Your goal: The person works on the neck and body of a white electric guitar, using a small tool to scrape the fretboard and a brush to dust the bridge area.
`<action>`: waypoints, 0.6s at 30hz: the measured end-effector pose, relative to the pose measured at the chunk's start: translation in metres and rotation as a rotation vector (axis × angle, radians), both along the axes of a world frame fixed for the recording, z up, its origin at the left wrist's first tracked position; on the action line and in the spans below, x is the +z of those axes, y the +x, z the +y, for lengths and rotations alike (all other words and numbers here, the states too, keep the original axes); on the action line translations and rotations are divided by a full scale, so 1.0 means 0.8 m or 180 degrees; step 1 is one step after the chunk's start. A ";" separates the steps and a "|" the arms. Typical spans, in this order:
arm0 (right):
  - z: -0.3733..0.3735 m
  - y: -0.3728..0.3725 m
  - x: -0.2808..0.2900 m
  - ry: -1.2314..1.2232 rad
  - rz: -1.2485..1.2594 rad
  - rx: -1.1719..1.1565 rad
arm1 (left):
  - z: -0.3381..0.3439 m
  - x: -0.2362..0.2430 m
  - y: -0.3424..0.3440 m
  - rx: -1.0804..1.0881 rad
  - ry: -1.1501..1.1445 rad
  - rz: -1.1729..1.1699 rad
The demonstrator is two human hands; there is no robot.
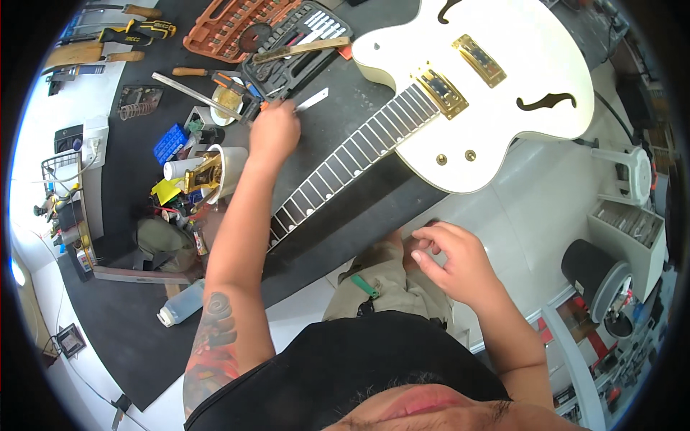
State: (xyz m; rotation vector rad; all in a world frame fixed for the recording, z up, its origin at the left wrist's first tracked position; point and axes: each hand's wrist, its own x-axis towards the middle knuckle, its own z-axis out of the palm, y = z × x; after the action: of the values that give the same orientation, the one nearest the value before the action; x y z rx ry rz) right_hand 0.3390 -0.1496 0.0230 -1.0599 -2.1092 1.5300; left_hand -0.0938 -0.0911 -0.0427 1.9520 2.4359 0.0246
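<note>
A white hollow-body guitar with gold pickups and f-shaped holes lies across the dark workbench, its fretted neck slanting down to the left and passing behind my left forearm. My left hand reaches past the neck to a cluster of tools, its fingers curled and partly hidden. Beside its knuckles a short metal ruler sticks out; I cannot tell whether the hand grips it. A metal bar clamp ends close to that hand's left. Over my lap hovers my right hand, loosely bent, thumb apart, holding nothing.
An orange socket case and a grey tool case sit at the back. A white tub with gold hardware, a blue box and a bottle crowd the left. A white stool and black bin stand right.
</note>
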 end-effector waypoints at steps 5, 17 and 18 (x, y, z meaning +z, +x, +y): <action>-0.001 -0.006 0.022 0.0091 0.0159 -0.0104 | 0.048 -0.014 0.005 -0.0038 -0.0173 0.0014; 0.005 0.000 0.010 -0.0217 -0.0012 -0.0365 | 0.036 0.027 0.007 0.0268 -0.0247 -0.0637; 0.002 -0.001 0.012 -0.0240 0.0026 -0.0377 | 0.023 0.026 -0.016 0.0369 0.0157 -0.0785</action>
State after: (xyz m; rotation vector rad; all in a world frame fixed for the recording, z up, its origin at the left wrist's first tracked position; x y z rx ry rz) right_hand 0.3379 -0.1483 0.0329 -1.1801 -1.9597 1.5649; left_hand -0.1068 -0.0727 -0.0216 1.7053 2.4009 0.3104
